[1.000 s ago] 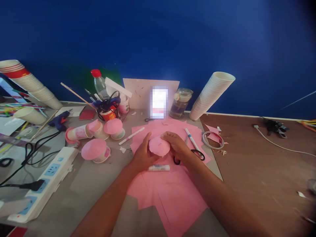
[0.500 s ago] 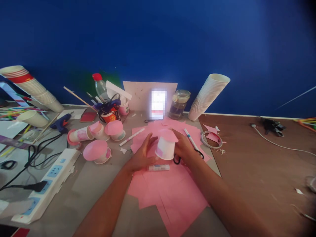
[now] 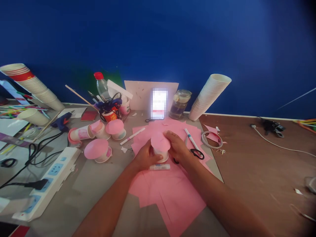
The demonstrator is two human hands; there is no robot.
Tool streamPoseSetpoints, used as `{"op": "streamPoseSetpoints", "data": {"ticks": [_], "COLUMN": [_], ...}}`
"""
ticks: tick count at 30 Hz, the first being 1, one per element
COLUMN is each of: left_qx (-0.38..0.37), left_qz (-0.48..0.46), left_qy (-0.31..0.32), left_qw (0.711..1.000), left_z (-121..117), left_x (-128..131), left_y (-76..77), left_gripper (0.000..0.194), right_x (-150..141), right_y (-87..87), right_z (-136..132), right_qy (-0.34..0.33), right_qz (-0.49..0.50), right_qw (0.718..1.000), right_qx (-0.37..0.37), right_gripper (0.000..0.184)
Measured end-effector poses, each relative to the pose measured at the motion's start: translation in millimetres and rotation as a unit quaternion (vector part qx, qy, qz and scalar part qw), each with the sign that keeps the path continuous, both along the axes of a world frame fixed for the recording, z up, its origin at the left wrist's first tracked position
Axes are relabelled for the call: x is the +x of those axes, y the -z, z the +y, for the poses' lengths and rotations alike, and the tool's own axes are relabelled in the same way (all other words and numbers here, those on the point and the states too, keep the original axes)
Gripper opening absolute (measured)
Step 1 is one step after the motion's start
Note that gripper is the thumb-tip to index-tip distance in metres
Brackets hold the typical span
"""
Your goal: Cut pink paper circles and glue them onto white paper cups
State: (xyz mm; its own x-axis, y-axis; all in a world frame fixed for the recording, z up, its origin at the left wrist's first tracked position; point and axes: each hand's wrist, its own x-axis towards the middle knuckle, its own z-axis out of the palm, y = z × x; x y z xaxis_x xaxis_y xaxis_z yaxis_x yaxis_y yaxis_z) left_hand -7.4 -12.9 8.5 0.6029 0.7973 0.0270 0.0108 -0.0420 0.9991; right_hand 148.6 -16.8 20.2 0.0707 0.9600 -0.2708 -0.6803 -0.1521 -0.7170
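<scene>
An upturned white paper cup topped with a pink paper circle stands on pink paper sheets at the table's middle. My left hand wraps its left side and my right hand presses its right side and the circle's edge. A glue stick lies just in front of the cup. Black-handled scissors and a white marker lie beside my right hand.
Several pink-topped cups sit at the left, beside a white power strip, black cables and a glue gun. Two slanted cup stacks lean against the blue wall. A lit phone, a jar, a bottle and a tape roll stand behind.
The cup was tipped on its side and lifted between my hands, then set upside down on the pink paper with both hands closed around it.
</scene>
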Motion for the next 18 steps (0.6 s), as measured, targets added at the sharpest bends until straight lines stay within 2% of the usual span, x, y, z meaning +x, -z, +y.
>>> {"op": "streamPoseSetpoints", "data": {"ticks": [2, 9, 12, 15, 18], "left_qx": [0.004, 0.068, 0.099, 0.102, 0.084], "left_qz": [0.025, 0.058, 0.049, 0.040, 0.013], "left_qy": [-0.013, -0.049, -0.076, -0.107, -0.147], "left_qw": [1.000, 0.995, 0.991, 0.988, 0.985], "left_z": [-1.0, -5.5, -4.2, -0.3, 4.5], "left_x": [0.1, 1.3, 1.8, 0.9, -0.6], "left_y": [-0.9, -3.2, 1.9, 8.2, 11.9], "left_gripper": [0.057, 0.054, 0.056, 0.057, 0.059], "right_x": [4.3, 21.2, 27.5, 33.9, 38.5], "right_y": [0.6, 2.5, 9.1, 16.3, 20.0], "right_z": [2.3, 13.4, 20.2, 23.8, 20.9], "right_qy": [0.013, 0.028, 0.087, 0.181, 0.200], "right_qz": [-0.005, -0.012, -0.018, -0.085, -0.171], "right_qw": [1.000, 0.999, 0.996, 0.980, 0.965], "right_qx": [0.006, 0.017, 0.020, 0.013, 0.009], "right_gripper": [0.023, 0.024, 0.023, 0.023, 0.024]}}
